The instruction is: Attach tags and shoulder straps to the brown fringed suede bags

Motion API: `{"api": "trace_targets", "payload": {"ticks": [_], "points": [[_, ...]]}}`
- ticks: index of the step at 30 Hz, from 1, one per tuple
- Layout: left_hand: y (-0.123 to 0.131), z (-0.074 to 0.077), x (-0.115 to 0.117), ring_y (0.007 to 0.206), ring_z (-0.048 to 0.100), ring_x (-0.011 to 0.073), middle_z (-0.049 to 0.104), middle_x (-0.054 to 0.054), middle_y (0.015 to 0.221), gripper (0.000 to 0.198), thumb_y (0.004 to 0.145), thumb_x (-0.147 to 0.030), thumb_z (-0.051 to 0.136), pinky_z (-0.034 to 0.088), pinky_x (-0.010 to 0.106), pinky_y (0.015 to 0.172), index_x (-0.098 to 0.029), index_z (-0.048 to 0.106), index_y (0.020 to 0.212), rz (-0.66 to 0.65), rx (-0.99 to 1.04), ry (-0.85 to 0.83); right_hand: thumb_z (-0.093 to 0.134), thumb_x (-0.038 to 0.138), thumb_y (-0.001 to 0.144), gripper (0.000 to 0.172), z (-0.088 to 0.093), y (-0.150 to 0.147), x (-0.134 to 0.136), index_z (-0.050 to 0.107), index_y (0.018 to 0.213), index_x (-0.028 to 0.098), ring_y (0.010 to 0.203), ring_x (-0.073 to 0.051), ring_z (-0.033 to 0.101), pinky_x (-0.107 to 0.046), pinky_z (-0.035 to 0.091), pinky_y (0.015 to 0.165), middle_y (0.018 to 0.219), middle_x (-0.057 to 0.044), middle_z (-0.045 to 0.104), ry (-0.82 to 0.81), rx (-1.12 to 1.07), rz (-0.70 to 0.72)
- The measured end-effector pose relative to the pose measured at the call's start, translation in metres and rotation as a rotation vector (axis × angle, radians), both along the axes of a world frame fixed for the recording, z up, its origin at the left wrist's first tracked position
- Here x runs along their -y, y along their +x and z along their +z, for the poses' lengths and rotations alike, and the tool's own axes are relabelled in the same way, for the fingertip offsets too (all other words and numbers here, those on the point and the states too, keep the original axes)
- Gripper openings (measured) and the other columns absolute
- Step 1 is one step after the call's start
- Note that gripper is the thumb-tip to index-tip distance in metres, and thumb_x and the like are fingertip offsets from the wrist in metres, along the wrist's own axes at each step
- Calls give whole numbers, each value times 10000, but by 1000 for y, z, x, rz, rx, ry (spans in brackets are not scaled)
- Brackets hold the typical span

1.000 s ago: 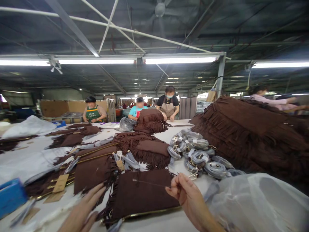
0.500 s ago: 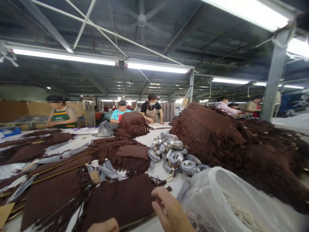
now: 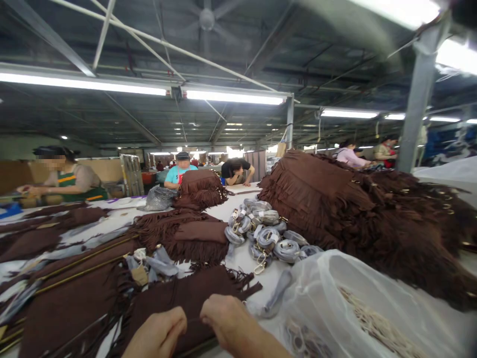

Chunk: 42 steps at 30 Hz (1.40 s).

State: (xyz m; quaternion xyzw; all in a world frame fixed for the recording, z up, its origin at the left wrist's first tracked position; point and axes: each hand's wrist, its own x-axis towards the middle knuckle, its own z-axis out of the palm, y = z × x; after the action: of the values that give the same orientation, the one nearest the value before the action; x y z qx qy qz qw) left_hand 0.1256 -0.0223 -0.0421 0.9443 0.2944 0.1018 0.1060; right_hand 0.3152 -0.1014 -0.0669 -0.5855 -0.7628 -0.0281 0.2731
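Both hands are over a dark brown fringed piece (image 3: 186,293) lying flat at the near edge of the table. My left hand (image 3: 160,330) has its fingers curled and pinched together at the lower middle. Just to its right, my right hand (image 3: 227,318) is also closed in a pinch, its fingertips turned toward the left. A faint thin line seems to run between the two hands, but what the fingers hold is too small to make out.
Coiled grey straps with metal clasps (image 3: 266,236) lie ahead. A large brown fringed pile (image 3: 313,199) stands at the right, behind a translucent bag (image 3: 316,283) of cords. More brown pieces with gold rods (image 3: 74,298) lie at left. People (image 3: 181,171) work across the table.
My right hand has moved left and closed, coming near my left hand, which has risen further into view. The view has shifted slightly. A person across the table has bent down.
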Motion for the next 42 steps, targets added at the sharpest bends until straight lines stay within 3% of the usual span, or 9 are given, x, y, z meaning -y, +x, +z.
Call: {"api": "trace_targets", "payload": {"ticks": [2, 5, 10, 18, 21, 25, 34, 38, 42], "points": [[-6, -3, 0, 891, 648, 222, 714, 65, 953, 198, 880, -233, 447, 492, 310, 783, -215, 629, 955, 2, 1, 101, 508, 148, 841, 150, 6, 19, 5, 630, 771, 201, 689, -161, 599, -245, 393, 622, 739, -15, 667, 72, -219, -57], [-11, -12, 0, 1228, 520, 318, 578, 139, 1338, 514, 768, -197, 619, 413, 468, 1022, -215, 536, 1275, -25, -70, 215, 474, 250, 904, 222, 12, 48, 10, 588, 719, 208, 621, -136, 514, -242, 360, 599, 633, 31, 553, 122, -520, -151], [-3, -13, -9, 997, 644, 245, 681, 112, 1075, 237, 893, -95, 398, 495, 361, 873, -177, 595, 995, -42, -266, 128, 541, 408, 887, 281, 26, 72, 21, 548, 687, 211, 561, -124, 428, -231, 334, 537, 573, 60, 453, -9, -950, -48], [5, 32, -31, 714, 599, 175, 645, 25, 767, 288, 985, -229, 289, 419, 253, 658, -209, 499, 789, -4, -124, 40, 454, 134, 918, 181, 18, 7, 38, 614, 871, 204, 1003, -188, 581, -295, 434, 888, 1053, -60, 671, -142, -346, 349], [7, 40, -31, 752, 600, 177, 646, 20, 798, 280, 990, -237, 293, 409, 253, 674, -211, 510, 815, -35, -123, 87, 503, 83, 859, 166, -4, -9, 28, 637, 899, 172, 1108, -247, 565, -368, 414, 981, 1180, -111, 650, -214, -153, 250], [9, 35, -25, 776, 624, 193, 660, 29, 817, 246, 985, -214, 326, 415, 259, 670, -208, 532, 852, 18, -191, 121, 484, 79, 861, 196, -23, -14, 16, 656, 924, 147, 937, -280, 611, -383, 475, 816, 1025, -131, 673, -341, 47, -6], [4, 20, 3, 873, 592, 205, 639, 52, 959, 210, 927, -112, 396, 480, 313, 789, -196, 588, 929, -67, -48, 348, 413, 164, 908, 169, -4, 14, 24, 500, 769, 206, 858, -177, 521, -290, 402, 780, 909, -30, 519, -289, -482, 119], [22, 3, 25, 930, 627, 195, 672, 50, 1007, 287, 893, -50, 385, 516, 304, 849, -200, 609, 990, -203, -84, 187, 419, 249, 907, 186, -1, 26, 18, 444, 726, 214, 821, -176, 463, -298, 360, 761, 833, -2, 479, -298, -615, 199], [49, -12, 25, 1052, 644, 239, 690, 122, 1134, 376, 842, -6, 390, 500, 358, 950, -156, 622, 1097, -36, -197, 28, 435, 312, 902, 217, -3, 30, 16, 449, 710, 213, 773, -171, 429, -295, 336, 717, 781, 11, 449, -291, -704, 213]]}}
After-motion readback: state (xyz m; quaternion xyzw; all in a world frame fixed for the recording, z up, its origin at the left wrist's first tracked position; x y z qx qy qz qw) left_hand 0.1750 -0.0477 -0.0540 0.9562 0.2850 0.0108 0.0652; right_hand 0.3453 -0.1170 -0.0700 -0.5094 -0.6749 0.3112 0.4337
